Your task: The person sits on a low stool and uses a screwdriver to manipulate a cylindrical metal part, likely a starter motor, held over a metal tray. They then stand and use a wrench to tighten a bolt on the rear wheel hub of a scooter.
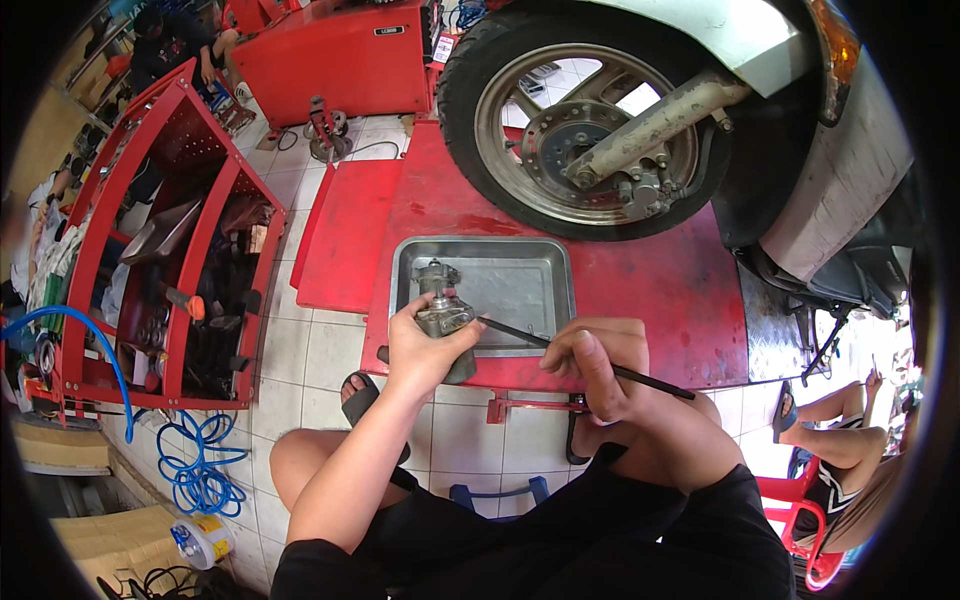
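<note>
My left hand [422, 352] is closed around a grey metal part [446, 319] that looks like a carburetor, held over the near left of a shallow metal tray [525, 285]. A fitting at the part's far end shows beyond my fingers, and a darker grey piece shows below my thumb. A slim black rod [655, 383] lies through my right hand [605, 365], fingers curled round it. Its thin tip points left and reaches the side of the metal part; whether it touches, I cannot tell.
The tray stands on a red lift platform [660, 300], under a motorcycle's front wheel [455, 130]. To the left are a red tool cart [180, 345] and a coiled blue hose [200, 465]. One person [175, 45] sits far left; another's leg [840, 440] shows at right.
</note>
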